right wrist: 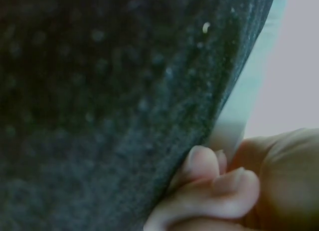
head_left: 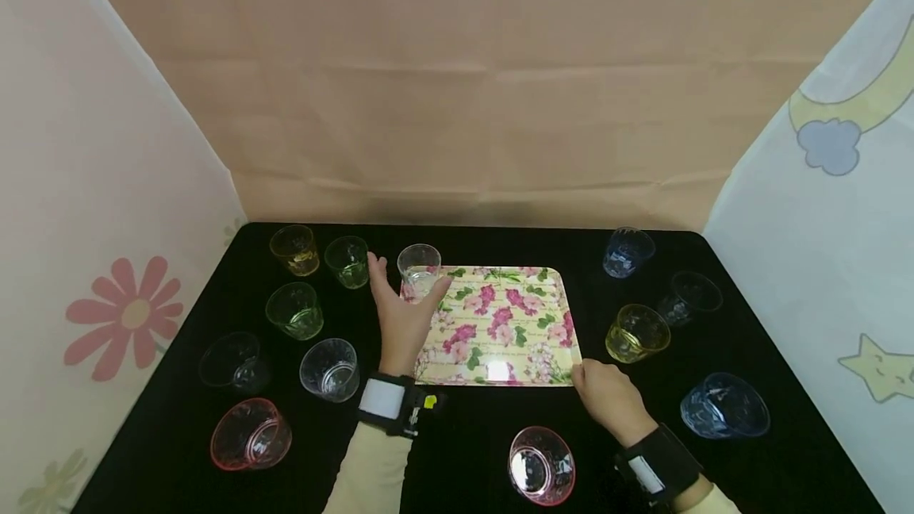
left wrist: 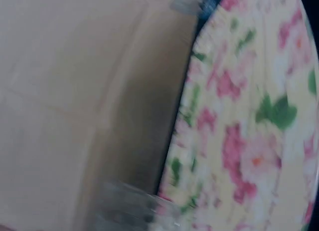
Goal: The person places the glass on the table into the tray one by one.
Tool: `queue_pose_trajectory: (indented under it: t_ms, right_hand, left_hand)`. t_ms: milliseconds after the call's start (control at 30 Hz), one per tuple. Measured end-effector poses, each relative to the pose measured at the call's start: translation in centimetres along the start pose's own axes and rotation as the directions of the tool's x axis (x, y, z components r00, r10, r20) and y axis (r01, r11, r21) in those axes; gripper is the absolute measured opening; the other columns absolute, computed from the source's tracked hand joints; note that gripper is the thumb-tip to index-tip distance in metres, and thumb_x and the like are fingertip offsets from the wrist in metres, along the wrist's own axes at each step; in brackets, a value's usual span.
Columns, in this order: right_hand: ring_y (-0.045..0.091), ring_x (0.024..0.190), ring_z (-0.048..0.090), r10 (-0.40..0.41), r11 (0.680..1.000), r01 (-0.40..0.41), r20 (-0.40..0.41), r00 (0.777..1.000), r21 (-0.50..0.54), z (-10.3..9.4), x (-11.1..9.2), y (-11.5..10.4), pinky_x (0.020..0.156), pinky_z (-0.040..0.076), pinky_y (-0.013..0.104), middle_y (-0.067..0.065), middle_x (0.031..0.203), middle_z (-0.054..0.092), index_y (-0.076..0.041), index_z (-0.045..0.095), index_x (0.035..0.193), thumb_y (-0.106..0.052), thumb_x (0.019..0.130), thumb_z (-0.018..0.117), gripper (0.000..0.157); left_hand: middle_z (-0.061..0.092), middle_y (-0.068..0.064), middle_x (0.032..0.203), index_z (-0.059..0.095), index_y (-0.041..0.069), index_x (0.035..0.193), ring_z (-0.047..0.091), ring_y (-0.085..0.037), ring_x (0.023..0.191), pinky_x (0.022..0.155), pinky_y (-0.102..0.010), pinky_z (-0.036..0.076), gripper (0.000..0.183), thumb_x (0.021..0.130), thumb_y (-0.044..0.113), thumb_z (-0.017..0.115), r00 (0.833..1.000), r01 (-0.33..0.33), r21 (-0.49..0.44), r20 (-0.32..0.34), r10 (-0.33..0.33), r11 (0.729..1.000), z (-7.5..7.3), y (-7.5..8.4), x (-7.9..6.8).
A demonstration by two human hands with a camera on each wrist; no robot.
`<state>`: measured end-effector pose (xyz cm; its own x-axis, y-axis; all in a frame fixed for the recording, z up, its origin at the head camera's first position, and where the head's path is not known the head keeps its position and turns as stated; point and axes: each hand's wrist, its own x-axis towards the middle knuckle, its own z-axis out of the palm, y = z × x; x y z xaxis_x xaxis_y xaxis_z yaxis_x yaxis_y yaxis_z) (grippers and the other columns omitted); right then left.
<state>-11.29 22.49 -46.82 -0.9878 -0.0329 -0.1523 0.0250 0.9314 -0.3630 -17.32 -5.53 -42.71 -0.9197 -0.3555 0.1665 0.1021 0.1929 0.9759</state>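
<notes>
A clear glass stands at the far left corner of a flowered rectangular tray; whether it rests fully on the tray is hard to tell. Around its near side is my left hand, fingers and thumb spread, with a gap beside the glass. The left wrist view shows the blurred glass by the tray's edge. At the tray's near right corner, my right hand grips the rim with the thumb at the corner. Curled fingers show in the right wrist view, where the tray cannot be made out.
Left of the tray stand several glasses, among them a green glass, a yellow glass and a pink glass. To the right are a yellow glass and a blue glass. Another pink glass sits near the front.
</notes>
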Motion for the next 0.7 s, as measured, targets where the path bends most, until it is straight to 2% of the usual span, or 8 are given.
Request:
queue_pose_trajectory:
  t_ms: [100,167,233,300,367,433,500,700]
  right_hand:
    - [0.014,0.046,0.029,0.000,1.000,0.000,0.000,1.000,-0.016,0.0,0.0,-0.1,0.044,0.023,0.027,0.000,0.054,0.034,-0.011,0.044,0.060,-0.016,0.096,0.039,0.037]
    - [0.014,0.046,0.030,0.001,1.000,-0.001,0.001,1.000,-0.026,0.0,0.0,-0.2,0.044,0.024,0.027,0.000,0.055,0.035,-0.011,0.044,0.060,-0.016,0.096,0.040,0.037]
    - [0.014,0.046,0.031,-0.006,0.999,0.006,-0.004,1.000,-0.037,0.0,0.0,-0.2,0.044,0.025,0.027,0.000,0.055,0.035,-0.011,0.044,0.060,-0.016,0.096,0.040,0.037]
    - [0.014,0.047,0.031,-0.018,0.999,0.018,-0.011,1.000,-0.038,-0.1,0.0,-0.2,0.044,0.025,0.028,0.000,0.055,0.034,-0.011,0.044,0.060,-0.016,0.096,0.041,0.037]
    - [0.014,0.047,0.031,-0.030,0.999,0.029,-0.017,0.999,-0.044,-0.1,-0.1,-0.3,0.044,0.025,0.028,0.000,0.055,0.034,-0.011,0.044,0.060,-0.015,0.096,0.041,0.036]
    - [0.014,0.047,0.031,-0.032,0.998,0.031,-0.020,0.999,-0.046,-0.2,-0.1,-0.3,0.044,0.026,0.028,0.000,0.055,0.034,-0.011,0.044,0.060,-0.015,0.095,0.042,0.036]
    - [0.015,0.047,0.031,-0.033,0.999,0.032,-0.021,0.999,-0.044,-0.2,-0.1,-0.3,0.044,0.025,0.028,0.000,0.055,0.034,-0.011,0.044,0.060,-0.015,0.095,0.042,0.036]
    - [0.014,0.047,0.031,-0.034,0.999,0.034,-0.019,0.999,-0.036,-0.2,-0.2,-0.2,0.044,0.025,0.027,0.000,0.055,0.035,-0.011,0.044,0.060,-0.015,0.096,0.042,0.036]
  left_hand:
    - [0.018,-0.009,0.158,0.007,0.019,0.155,0.016,-0.027,0.144,0.112,-0.055,0.017,0.095,0.085,0.041,0.067,0.990,-0.087,-0.073,0.109,0.095,0.994,-1.4,1.3,-1.6]
    - [0.021,-0.012,0.157,0.012,0.014,0.155,0.020,-0.028,0.143,0.112,-0.053,0.018,0.085,0.090,0.040,0.060,0.953,-0.143,-0.127,0.250,0.171,0.982,-2.4,1.6,-2.4]
    - [0.023,-0.013,0.157,0.014,0.012,0.154,0.024,-0.029,0.142,0.112,-0.050,0.021,0.085,0.090,0.046,0.057,0.880,-0.167,-0.190,0.414,0.234,0.967,-3.1,1.4,-3.1]
    - [0.023,-0.010,0.157,0.015,0.016,0.155,0.026,-0.028,0.141,0.112,-0.048,0.022,0.089,0.086,0.053,0.058,0.786,-0.152,-0.234,0.560,0.260,0.960,-3.8,1.1,-3.8]
    - [0.022,-0.005,0.158,0.015,0.021,0.155,0.027,-0.028,0.141,0.111,-0.049,0.024,0.093,0.082,0.057,0.060,0.697,-0.127,-0.261,0.663,0.273,0.957,-4.2,0.7,-4.5]
    - [0.023,-0.002,0.157,0.015,0.023,0.155,0.027,-0.028,0.141,0.111,-0.049,0.025,0.095,0.080,0.056,0.063,0.641,-0.101,-0.276,0.716,0.275,0.956,-4.4,0.3,-5.4]
    - [0.024,-0.002,0.157,0.016,0.022,0.155,0.028,-0.029,0.140,0.110,-0.050,0.026,0.094,0.080,0.053,0.064,0.619,-0.088,-0.292,0.733,0.282,0.952,-4.4,-0.2,-6.3]
    - [0.029,-0.002,0.155,0.017,0.022,0.155,0.031,-0.029,0.138,0.109,-0.049,0.029,0.093,0.081,0.042,0.070,0.613,-0.036,-0.291,0.749,0.251,0.956,-4.0,-1.5,-8.8]
